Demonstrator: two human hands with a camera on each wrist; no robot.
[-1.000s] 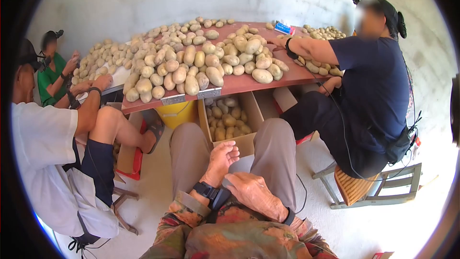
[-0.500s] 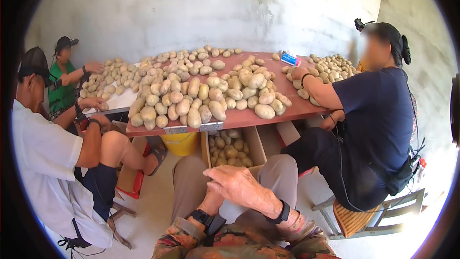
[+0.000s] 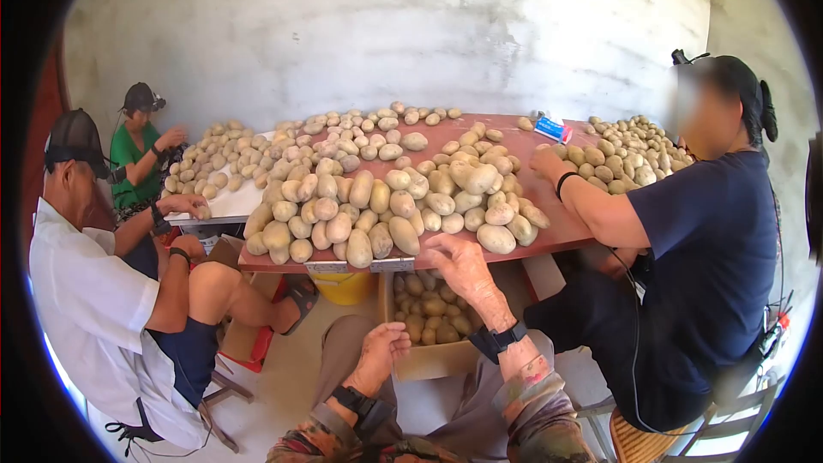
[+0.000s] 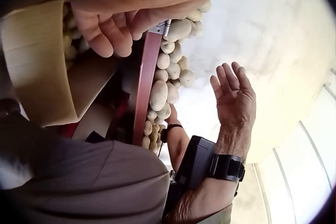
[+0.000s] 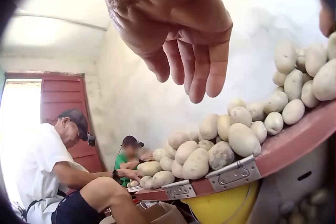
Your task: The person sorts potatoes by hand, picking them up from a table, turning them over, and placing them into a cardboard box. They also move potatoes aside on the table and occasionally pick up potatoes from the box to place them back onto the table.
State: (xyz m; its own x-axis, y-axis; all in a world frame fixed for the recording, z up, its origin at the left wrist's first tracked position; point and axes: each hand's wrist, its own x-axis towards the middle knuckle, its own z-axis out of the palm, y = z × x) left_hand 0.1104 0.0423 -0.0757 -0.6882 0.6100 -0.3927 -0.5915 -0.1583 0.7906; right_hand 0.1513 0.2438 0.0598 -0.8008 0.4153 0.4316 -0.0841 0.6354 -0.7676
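Observation:
My right hand reaches over the front edge of the red table, its fingers relaxed and holding nothing. Just ahead of it is a big heap of potatoes. In the right wrist view the palm of that hand hangs above the potatoes with fingers extended. Low over my lap, my left hand has its fingers loosely bent around nothing. It is beside a cardboard box of potatoes under the table; the left wrist view shows this hand near the box wall.
A yellow bucket stands below the table edge. Someone in a dark shirt sits at right, someone in white at left, and another in green farther back. A blue-and-white packet lies at the back.
My hands were together over my lap and have parted. The right hand has moved forward and up to the table edge; the left stays low. The head view has tilted upward.

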